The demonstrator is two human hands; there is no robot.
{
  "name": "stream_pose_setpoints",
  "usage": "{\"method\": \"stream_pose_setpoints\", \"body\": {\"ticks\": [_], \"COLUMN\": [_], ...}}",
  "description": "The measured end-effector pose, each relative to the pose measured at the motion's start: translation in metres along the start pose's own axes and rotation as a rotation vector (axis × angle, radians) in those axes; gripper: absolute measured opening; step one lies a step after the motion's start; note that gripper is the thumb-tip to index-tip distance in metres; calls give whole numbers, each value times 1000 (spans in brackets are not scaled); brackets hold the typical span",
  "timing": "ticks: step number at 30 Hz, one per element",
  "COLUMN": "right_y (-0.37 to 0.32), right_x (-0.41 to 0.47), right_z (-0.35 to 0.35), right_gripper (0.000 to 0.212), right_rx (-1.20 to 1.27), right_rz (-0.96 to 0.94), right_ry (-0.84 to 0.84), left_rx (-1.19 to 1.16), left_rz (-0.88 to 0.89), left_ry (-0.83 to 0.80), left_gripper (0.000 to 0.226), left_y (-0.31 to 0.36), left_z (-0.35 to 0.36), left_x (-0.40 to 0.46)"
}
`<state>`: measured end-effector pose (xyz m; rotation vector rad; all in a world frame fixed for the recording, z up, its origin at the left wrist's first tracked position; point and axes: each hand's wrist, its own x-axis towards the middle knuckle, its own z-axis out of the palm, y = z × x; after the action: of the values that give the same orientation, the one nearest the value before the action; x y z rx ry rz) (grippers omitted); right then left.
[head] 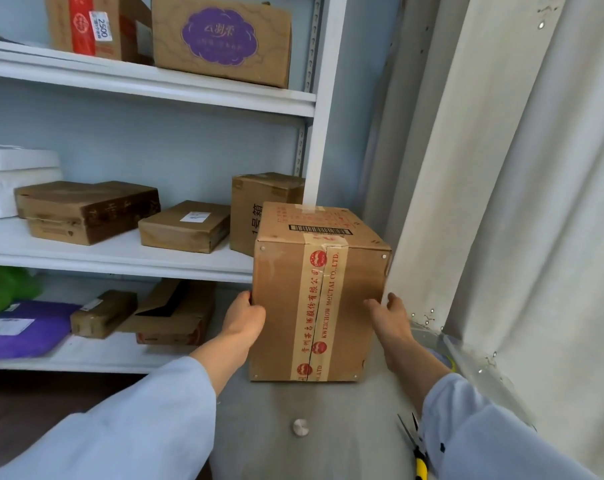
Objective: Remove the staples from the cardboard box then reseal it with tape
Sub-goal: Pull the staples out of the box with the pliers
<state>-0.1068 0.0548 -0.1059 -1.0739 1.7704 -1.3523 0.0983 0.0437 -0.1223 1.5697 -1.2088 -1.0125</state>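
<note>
Both hands on the cardboard box (314, 292) — left hand (243, 322) clamped on its left edge, thumb on the front face, fingers wrapped round the side out of sight. Right hand (390, 315) pressed flat vs. the right edge, fingers fairly straight, thumb up along the corner, not curled round anything. Pale blue sleeves (148, 420) on both arms.

Box upright on a grey surface (293, 403), just right of the white shelving unit (148, 258) & touching or nearly touching the white curtain (501, 202) on its right. Printed tape strip (319, 306) w/ red lettering down the middle of the front face & over the top; barcode label on top. Small metal dots, prob. staples (262, 248), at the front-face corners.

Pliers w/ yellow handle (419, 455) lying on the grey surface near the right forearm, well apart from box. Round silver knob (300, 427) in front of box, closer to camera.

Shelves: several brown boxes, one w/ purple label (221, 36) up top, white foam pieces (13, 178) mid-left, purple bag (23, 327) & green item bottom-left.
</note>
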Motion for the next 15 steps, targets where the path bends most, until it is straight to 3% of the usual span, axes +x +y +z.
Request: {"method": "stream_pose_setpoints", "body": {"ticks": [2, 8, 15], "right_y": [14, 29, -32], "right_x": [-1, -5, -22], "right_z": [3, 2, -21], "right_gripper": [56, 50, 43], "right_rx": [-51, -96, 42], "right_rz": [68, 30, -194], "right_ry": [-117, -69, -4], "left_rx": [79, -23, -113], "left_rz": [-63, -25, 203], "left_ry": [-40, 72, 129], "left_gripper": [40, 53, 73], "left_y": [-13, -19, 32], "left_z": [7, 13, -13], "left_x": [0, -9, -20]}}
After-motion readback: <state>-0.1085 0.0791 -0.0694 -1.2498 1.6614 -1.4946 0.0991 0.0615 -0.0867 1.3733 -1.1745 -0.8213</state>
